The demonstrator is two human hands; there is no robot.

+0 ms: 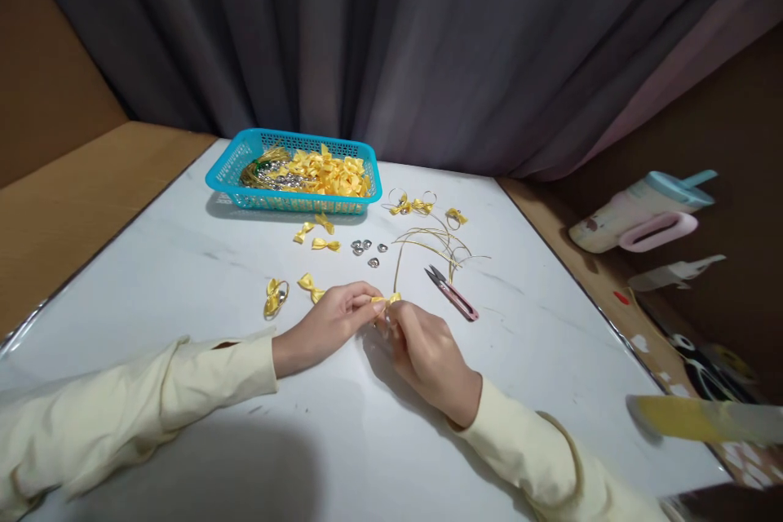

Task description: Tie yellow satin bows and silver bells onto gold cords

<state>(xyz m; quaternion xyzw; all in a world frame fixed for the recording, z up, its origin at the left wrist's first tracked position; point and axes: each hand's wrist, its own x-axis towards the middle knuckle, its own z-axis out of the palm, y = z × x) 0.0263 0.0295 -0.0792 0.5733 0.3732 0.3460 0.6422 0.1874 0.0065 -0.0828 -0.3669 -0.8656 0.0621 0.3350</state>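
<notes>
A small yellow ribbon bow (395, 297) is pinched between my two hands, partly covered by the fingers. My left hand (330, 325) is closed on its left side, thumb and fingertips together. My right hand (433, 352) grips its right side with curled fingers, which hide part of the work. A thin gold cord (397, 269) rises from the bow; how it is joined there is hidden. Just left of my left hand lies another yellow bow (311, 287). Pink-handled thread snips (453, 294) rest beyond my right hand, blades pointing away.
A blue basket (294, 203) at the back holds yellow bows, silvery pieces and gold cords. Silver heart-like pieces (373, 262), loose gold cords (437, 241) and bow-and-ring pieces (276, 298) lie on the white table (391, 432). On the right stand a tumbler (636, 208) and a yellow tube (691, 418).
</notes>
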